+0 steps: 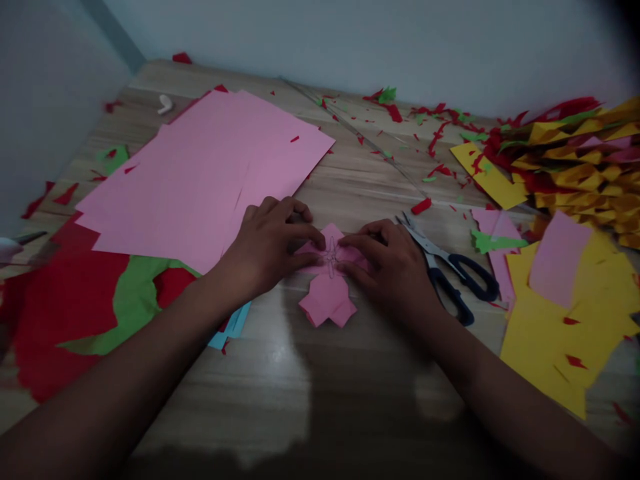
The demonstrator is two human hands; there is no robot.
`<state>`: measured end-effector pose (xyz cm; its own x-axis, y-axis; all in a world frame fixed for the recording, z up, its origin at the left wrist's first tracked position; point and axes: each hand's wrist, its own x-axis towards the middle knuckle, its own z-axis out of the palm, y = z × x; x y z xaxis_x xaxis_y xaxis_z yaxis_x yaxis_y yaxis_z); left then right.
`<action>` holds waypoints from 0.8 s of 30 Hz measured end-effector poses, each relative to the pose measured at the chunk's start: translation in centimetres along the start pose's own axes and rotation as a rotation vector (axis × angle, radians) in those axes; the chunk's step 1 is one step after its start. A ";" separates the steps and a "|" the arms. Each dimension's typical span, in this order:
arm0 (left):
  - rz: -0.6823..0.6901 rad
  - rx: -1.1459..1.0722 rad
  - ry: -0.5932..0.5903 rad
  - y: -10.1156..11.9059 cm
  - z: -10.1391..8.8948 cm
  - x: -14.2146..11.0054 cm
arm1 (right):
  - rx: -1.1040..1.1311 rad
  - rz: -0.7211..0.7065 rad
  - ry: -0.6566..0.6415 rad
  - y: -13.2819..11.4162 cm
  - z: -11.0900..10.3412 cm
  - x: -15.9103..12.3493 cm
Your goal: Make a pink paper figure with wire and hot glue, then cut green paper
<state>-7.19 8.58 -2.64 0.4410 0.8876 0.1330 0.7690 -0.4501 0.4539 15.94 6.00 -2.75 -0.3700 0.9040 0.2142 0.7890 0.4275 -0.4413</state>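
Note:
A pink paper flower cutout (329,300) lies on the table between my hands, with fine dark lines around its middle. Its lower petal points toward me and is fully visible; the side petals are partly hidden by fingers. My left hand (273,243) has thumb and forefinger closed on the left petal. On the opposite petal, my right hand (393,260) pinches with thumb and forefinger close to the centre. Scissors with dark handles (435,250) rest just beside my right hand, blades pointing away from me.
Pink sheets (200,167) are stacked at the left, over red paper (65,293) and a green piece (133,293). Yellow paper (550,340) lies at right, below a folded yellow paper pile (585,177). A thin long strip (350,127) and scraps lie behind.

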 end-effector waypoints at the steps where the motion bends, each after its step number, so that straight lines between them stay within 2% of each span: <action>1: 0.005 -0.008 -0.005 0.0 0.0 0.0 | 0.002 0.000 -0.001 0.0 0.0 0.0; 10: 0.050 0.041 0.000 -0.2 0.1 -0.1 | 0.005 0.006 0.005 0.0 0.0 0.0; 24: 0.032 0.014 0.002 -0.1 0.2 -0.1 | -0.005 0.007 -0.008 -0.3 -0.2 0.1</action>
<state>-7.20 8.53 -2.87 0.4651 0.8727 0.1490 0.7606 -0.4800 0.4372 15.82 5.94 -2.42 -0.3679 0.9072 0.2041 0.7940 0.4207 -0.4387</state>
